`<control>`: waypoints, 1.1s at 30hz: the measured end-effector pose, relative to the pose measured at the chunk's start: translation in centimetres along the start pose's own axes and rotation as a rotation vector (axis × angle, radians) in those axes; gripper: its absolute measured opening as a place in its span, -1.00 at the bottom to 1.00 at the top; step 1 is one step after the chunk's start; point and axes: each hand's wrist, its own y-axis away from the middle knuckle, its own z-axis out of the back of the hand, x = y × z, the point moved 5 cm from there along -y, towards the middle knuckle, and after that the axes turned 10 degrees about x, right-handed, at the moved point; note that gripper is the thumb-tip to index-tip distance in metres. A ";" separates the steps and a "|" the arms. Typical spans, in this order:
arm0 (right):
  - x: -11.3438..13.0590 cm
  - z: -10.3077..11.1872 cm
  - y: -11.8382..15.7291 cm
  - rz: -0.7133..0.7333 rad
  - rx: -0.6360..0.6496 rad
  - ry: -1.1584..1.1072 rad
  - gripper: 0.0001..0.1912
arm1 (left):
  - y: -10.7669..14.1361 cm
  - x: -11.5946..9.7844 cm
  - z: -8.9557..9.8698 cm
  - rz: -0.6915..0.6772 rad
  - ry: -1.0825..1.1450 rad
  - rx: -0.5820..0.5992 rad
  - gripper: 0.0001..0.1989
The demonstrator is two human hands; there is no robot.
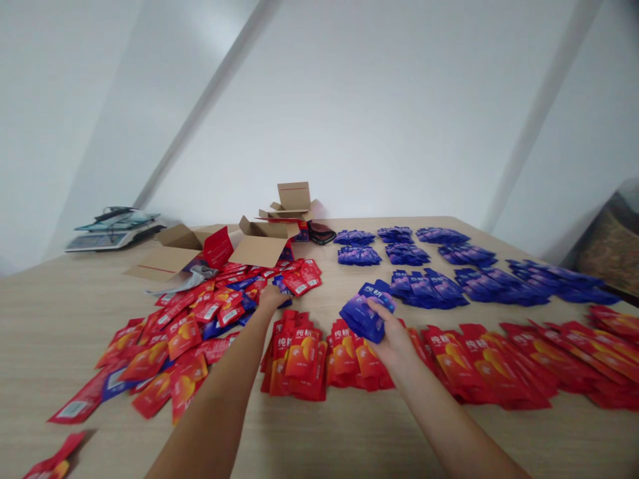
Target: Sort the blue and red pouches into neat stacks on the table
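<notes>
Several blue pouches (367, 313) are fanned in a small stack in my right hand (392, 336), with the thumb across the top one. My left hand (271, 298) is at the right edge of a mixed pile of red pouches (184, 336) and blue ones. Its fingers are closed on a blue pouch (283, 287), though the fingertips are partly hidden. Just below it lies a stack of red pouches (302, 352), fronts up. Another red stack (344, 349) lies under and beside my right hand.
Blue pouch stacks (426, 287) stand in rows at the right, with a row of red stacks (489, 362) nearer. Open cardboard boxes (264, 243) and a flat scale (112, 229) are at the back left. One red pouch (54, 459) lies near the front left.
</notes>
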 end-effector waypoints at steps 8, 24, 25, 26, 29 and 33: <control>0.5 -0.2 0.3 0.024 0.003 0.061 -0.83 | 1.5 2.4 3.3 -0.017 0.231 -0.051 -0.67; 2.5 0.4 -0.7 0.067 0.175 0.304 -0.72 | 16.5 -10.5 10.2 -0.800 0.646 0.658 -0.59; 2.3 0.1 -0.5 0.058 0.208 0.314 -0.72 | 16.8 -11.2 10.0 -0.828 0.620 0.679 -0.60; 2.0 -0.2 -0.2 0.046 0.237 0.320 -0.72 | 17.0 -11.7 9.7 -0.850 0.597 0.698 -0.60; 1.0 -1.0 0.3 0.012 0.277 0.311 -0.74 | 17.1 -12.7 9.0 -0.869 0.586 0.728 -0.62; 0.2 -1.3 0.6 -0.043 0.229 0.202 -0.88 | 16.9 -12.6 8.2 -0.728 0.791 0.676 -0.64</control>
